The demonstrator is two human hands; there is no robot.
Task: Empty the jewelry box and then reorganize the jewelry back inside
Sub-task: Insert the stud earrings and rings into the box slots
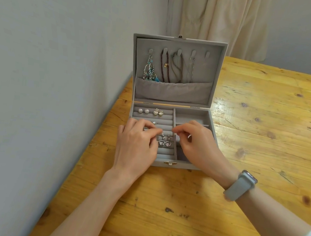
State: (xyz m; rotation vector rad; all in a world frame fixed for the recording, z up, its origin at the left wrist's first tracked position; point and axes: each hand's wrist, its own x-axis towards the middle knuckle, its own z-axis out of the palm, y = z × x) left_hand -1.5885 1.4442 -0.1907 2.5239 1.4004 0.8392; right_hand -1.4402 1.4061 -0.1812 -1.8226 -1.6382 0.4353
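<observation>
Grey velvet box (183, 167) lies open on the table (258, 132), both hands over its slots, left hand (137, 141) and right hand (201, 144) with fingertips pinched, contents hidden.

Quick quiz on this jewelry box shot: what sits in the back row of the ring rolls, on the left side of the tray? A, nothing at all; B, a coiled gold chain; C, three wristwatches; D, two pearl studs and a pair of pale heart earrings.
D: the pearl studs and the pale heart earrings sit side by side in the rearmost roll of the jewelry box.
</observation>
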